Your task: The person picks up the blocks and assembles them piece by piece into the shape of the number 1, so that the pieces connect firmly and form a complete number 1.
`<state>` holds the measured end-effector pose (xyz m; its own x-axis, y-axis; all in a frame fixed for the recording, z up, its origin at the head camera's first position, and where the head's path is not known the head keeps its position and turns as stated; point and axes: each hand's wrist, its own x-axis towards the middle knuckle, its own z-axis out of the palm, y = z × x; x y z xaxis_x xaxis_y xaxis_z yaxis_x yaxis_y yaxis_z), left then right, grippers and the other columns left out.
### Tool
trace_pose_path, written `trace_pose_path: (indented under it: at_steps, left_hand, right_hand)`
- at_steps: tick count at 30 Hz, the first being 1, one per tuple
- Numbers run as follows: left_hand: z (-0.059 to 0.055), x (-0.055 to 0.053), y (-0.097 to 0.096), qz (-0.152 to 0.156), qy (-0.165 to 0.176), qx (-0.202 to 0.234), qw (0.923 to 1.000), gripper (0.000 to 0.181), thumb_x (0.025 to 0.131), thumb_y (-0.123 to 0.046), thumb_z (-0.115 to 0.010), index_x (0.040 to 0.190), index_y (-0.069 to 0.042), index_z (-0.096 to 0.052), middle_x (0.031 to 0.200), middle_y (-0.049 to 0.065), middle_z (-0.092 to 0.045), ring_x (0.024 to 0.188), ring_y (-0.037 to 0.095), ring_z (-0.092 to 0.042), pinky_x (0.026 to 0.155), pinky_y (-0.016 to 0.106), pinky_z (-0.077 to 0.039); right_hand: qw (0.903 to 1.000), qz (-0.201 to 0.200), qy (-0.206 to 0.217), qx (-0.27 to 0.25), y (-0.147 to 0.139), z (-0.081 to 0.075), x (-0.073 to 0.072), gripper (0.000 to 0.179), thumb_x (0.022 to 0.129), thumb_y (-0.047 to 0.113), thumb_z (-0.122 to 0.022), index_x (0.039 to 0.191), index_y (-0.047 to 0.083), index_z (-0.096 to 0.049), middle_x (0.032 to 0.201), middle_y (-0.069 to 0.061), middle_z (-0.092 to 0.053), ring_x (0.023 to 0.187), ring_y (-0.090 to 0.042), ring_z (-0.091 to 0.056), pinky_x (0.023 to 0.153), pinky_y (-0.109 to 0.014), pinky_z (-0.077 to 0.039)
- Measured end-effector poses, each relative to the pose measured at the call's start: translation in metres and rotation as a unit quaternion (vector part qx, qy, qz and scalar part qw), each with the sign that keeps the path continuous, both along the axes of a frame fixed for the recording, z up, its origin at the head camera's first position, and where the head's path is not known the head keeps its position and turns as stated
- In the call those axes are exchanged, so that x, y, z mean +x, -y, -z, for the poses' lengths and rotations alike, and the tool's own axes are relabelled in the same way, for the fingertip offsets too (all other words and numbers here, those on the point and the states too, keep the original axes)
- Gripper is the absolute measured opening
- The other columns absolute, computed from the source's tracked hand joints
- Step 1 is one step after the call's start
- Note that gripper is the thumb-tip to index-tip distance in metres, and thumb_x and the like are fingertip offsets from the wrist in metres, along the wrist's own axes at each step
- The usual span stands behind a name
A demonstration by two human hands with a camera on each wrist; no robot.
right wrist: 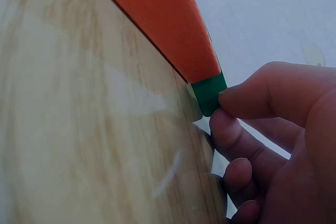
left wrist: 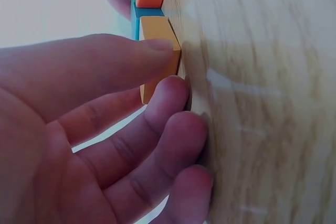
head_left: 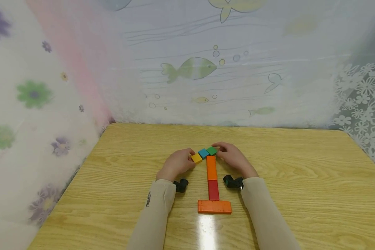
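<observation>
Three small square blocks form a slanted row at the far end of an orange block (head_left: 211,167): a yellow block (head_left: 196,158), a blue block (head_left: 203,153) and a green block (head_left: 211,150). My left hand (head_left: 178,161) pinches the yellow block at the row's left end, its thumb across the near side in the left wrist view. At the other end, my right hand (head_left: 232,158) holds the green block, with thumb and fingertips on its outer edge in the right wrist view. Between them, the blue block touches both neighbours. All the blocks lie flat on the wooden table (head_left: 284,173).
A red block (head_left: 214,190) continues the line toward me from the orange one. Across its near end lies another orange block (head_left: 214,207), set crosswise. Black wrist cameras hang under both cuffs. Patterned curtains (head_left: 187,86) stand behind the table's far edge.
</observation>
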<state>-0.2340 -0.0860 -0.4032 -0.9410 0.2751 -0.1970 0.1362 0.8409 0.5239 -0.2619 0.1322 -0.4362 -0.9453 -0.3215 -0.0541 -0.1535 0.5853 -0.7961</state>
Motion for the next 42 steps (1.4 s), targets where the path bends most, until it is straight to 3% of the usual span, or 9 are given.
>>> trace_pose_path:
  at_steps: [9, 16, 24, 31, 38, 42]
  left_hand:
    - [0.0007, -0.0001, -0.0012, 0.001, -0.005, -0.003, 1.0, 0.038, 0.082, -0.018, -0.061, 0.119, -0.013, -0.054, 0.083, -0.004, -0.055, 0.072, 0.015, -0.05, 0.067, 0.029, -0.041]
    - [0.0007, 0.0001, -0.0022, 0.001, -0.01, -0.007, 0.9999, 0.039, 0.082, -0.018, -0.06, 0.12, -0.013, -0.054, 0.083, -0.004, -0.055, 0.072, 0.015, -0.049, 0.067, 0.029, -0.04]
    - [0.0013, 0.0001, -0.0019, 0.003, -0.014, -0.008, 0.9999, 0.038, 0.082, -0.018, -0.06, 0.12, -0.013, -0.054, 0.082, -0.004, -0.055, 0.07, 0.015, -0.049, 0.065, 0.029, -0.04]
    - [0.002, -0.0006, -0.0013, 0.003, -0.017, -0.013, 0.9998, 0.038, 0.082, -0.019, -0.06, 0.12, -0.014, -0.053, 0.082, -0.003, -0.055, 0.07, 0.015, -0.049, 0.064, 0.028, -0.04]
    - [0.0015, -0.0005, -0.0005, 0.001, -0.019, -0.014, 0.9997, 0.038, 0.083, -0.02, -0.06, 0.121, -0.014, -0.053, 0.082, -0.003, -0.055, 0.069, 0.015, -0.049, 0.063, 0.028, -0.04]
    - [0.0012, -0.0004, -0.0011, 0.001, -0.021, -0.021, 0.9996, 0.038, 0.085, -0.02, -0.059, 0.121, -0.015, -0.053, 0.083, -0.003, -0.055, 0.069, 0.015, -0.049, 0.064, 0.028, -0.04]
  right_hand:
    - [1.0, 0.004, 0.006, -0.002, 0.0001, -0.0007, 0.0014, 0.036, 0.089, 0.015, -0.043, 0.124, 0.02, -0.051, 0.112, -0.003, -0.053, 0.088, -0.022, -0.047, 0.073, -0.035, -0.036]
    - [1.0, -0.003, 0.004, -0.004, -0.0009, -0.0017, 0.0021, 0.038, 0.089, 0.014, -0.043, 0.126, 0.019, -0.05, 0.104, -0.004, -0.055, 0.079, -0.023, -0.045, 0.066, -0.035, -0.035]
    - [0.9999, 0.0, 0.009, -0.007, -0.0012, -0.0032, 0.0031, 0.037, 0.089, 0.014, -0.043, 0.125, 0.02, -0.05, 0.112, -0.003, -0.053, 0.086, -0.023, -0.046, 0.072, -0.036, -0.035]
    - [0.9999, 0.002, 0.013, -0.008, -0.0007, -0.0032, 0.0027, 0.037, 0.089, 0.014, -0.043, 0.124, 0.02, -0.051, 0.102, -0.004, -0.054, 0.081, -0.023, -0.045, 0.068, -0.036, -0.035]
    - [0.9999, 0.001, 0.01, -0.002, -0.0009, -0.0023, 0.0011, 0.036, 0.089, 0.015, -0.043, 0.124, 0.021, -0.051, 0.121, -0.003, -0.049, 0.091, -0.023, -0.045, 0.075, -0.036, -0.035]
    - [0.9999, 0.002, 0.01, -0.002, -0.0006, -0.0031, 0.001, 0.035, 0.09, 0.015, -0.043, 0.123, 0.021, -0.052, 0.12, -0.003, -0.05, 0.087, -0.022, -0.045, 0.071, -0.036, -0.034]
